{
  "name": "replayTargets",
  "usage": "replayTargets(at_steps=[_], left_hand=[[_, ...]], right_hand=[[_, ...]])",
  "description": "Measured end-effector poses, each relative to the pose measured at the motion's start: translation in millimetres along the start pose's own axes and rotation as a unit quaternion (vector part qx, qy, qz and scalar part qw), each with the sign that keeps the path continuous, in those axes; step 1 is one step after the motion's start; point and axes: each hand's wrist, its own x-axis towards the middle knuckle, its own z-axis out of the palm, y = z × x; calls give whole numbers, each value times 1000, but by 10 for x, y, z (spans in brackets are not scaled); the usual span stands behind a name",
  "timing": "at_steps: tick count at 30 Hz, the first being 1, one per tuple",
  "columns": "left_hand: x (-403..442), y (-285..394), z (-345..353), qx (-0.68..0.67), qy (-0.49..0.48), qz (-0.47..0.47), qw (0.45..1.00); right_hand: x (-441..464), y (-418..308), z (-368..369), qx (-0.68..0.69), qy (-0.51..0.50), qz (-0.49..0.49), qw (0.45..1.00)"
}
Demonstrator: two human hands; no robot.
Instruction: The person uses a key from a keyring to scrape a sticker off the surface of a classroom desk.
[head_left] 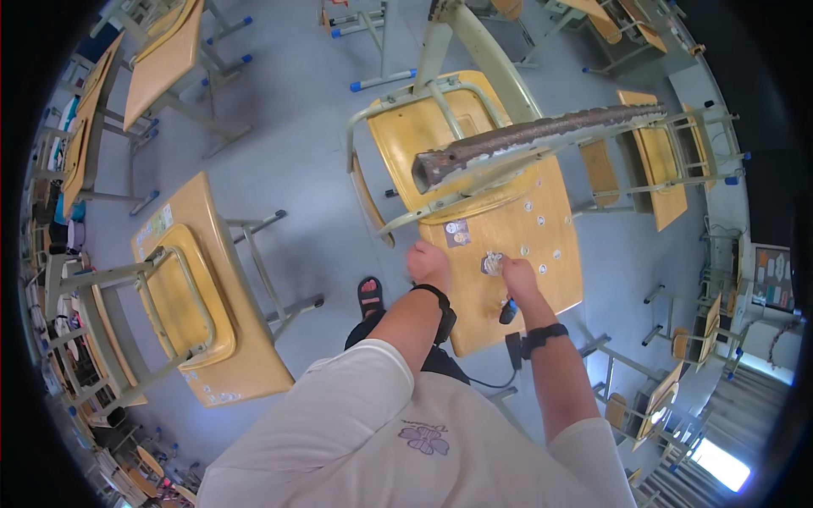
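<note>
At far left, a second desk [254,360] bears an upturned chair [199,305]. The left hand [428,264] is curled into a loose fist at the left edge of the tabletop [542,317]; nothing shows in it. Just right of it lies a printed sticker [457,234], by another upturned chair [406,152] covering the far part. Near the middle, a crumpled pale piece [491,263] touches the right hand [519,278], whose fingers are curled in; whether they grip it, I cannot tell. A blue-and-black object [508,312] sits below that hand, towards the near edge. Round stickers [543,268] dot the right side. The step in hand looks like close work at the pale piece; handling it calls for controlled fingertips and a steady tabletop.
</note>
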Motion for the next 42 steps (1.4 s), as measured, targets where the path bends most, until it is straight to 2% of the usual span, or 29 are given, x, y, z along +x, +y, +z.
replayTargets(at_steps=[2, 5, 7, 8, 10, 14, 16, 17, 18, 20, 21, 23, 25, 26, 27, 28, 31, 33, 36, 37, 39, 40, 42], left_hand=[[-50, 40, -46, -24, -13, -16, 1000], [-51, 28, -58, -34, -26, -27, 999], [-61, 39, -98, -42, -45, -32, 998], [-61, 54, -106, -46, -58, -38, 997], [-77, 69, -137, -44, -58, -40, 997], [-62, 31, -73, -81, -34, -20, 996], [-64, 41, -100, -79, -44, -19, 996], [-77, 58, -127, -78, -53, -20, 995], [-64, 44, -138, -76, -58, -12, 995], [82, -134, -94, -58, -134, 3, 989], [316, -356, -9, -13, -164, 87, 982], [509, -446, -331, 40, -148, 182, 971], [1297, -1012, -175, -40, -116, 170, 978], [1274, -866, -478, -104, -122, 117, 980], [1208, -648, -808, -167, -130, 65, 975], [1258, -551, -1002, -151, -139, 83, 975], [1437, -143, -1302, -121, -180, 147, 965], [1485, 194, -1248, -163, -243, 233, 928], [741, 1049, -1420, -157, -318, 238, 904], [554, 1254, -1435, -173, -356, 227, 890], [390, 1511, -1343, -179, -357, 248, 883], [338, 1623, -1248, -190, -360, 261, 875], [345, 1919, -1033, -185, -374, 264, 870]], right_hand=[[26, -76, 37, -11, 37, -30, 999], [-43, -9, 38, -2, 50, 2, 999], [-100, 78, -36, 26, 14, 55, 998], [-90, 89, -20, 23, 18, 52, 998], [-87, 57, 69, 109, 48, 67, 991], [-46, -114, 114, 107, 73, 114, 985], [-78, 48, 42, 117, 8, 69, 991], [-149, 139, 46, 124, 13, 69, 990], [-252, 234, 44, 176, 19, 80, 981], [-501, 430, -8, 236, 35, 90, 967], [-668, 522, -31, 225, 38, 75, 971], [-944, 709, -49, 229, 48, 61, 970], [-1180, 920, -74, 197, 75, 38, 977], [-1281, 1053, -107, 216, 84, 43, 972], [-1367, 1202, -152, 91, 85, -64, 990], [-1485, 1338, -145, -38, 85, -164, 982], [-1716, 1330, -138, -15, 73, -142, 987], [-1713, 1279, -131, -7, 74, -129, 989], [-1607, 1258, -103, 26, 102, -140, 985], [-1599, 1181, -146, 89, 84, -138, 983], [-1661, 948, -358, 190, 18, -114, 975], [-1589, 928, -414, 193, 16, -120, 974], [-1432, 931, -549, 103, 10, -183, 978]])
